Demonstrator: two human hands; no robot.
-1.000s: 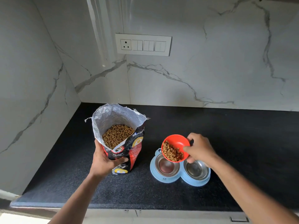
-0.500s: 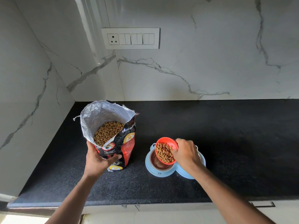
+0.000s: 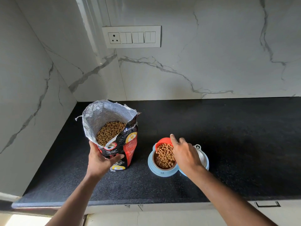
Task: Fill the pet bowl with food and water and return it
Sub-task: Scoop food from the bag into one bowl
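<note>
A light blue double pet bowl [image 3: 160, 172] with two steel cups sits on the black counter. My right hand [image 3: 185, 155] grips a red scoop [image 3: 162, 141], tipped steeply over the left cup, and brown kibble [image 3: 165, 156] spills from it into that cup. The right steel cup [image 3: 202, 158] is mostly hidden behind my hand. To the left stands an open black and red food bag [image 3: 128, 144] with a silver lining, kibble showing inside. My left hand [image 3: 101, 159] holds the bag's front near its lower half.
The black speckled counter [image 3: 228, 144] stretches to the right. Marble walls close the back and the left side. A white switch panel [image 3: 131, 36] is on the back wall. The counter's front edge [image 3: 48, 203] runs below my arms.
My right hand has tipped the red scoop further over the left cup, and kibble now pours into it. My left hand keeps holding the bag.
</note>
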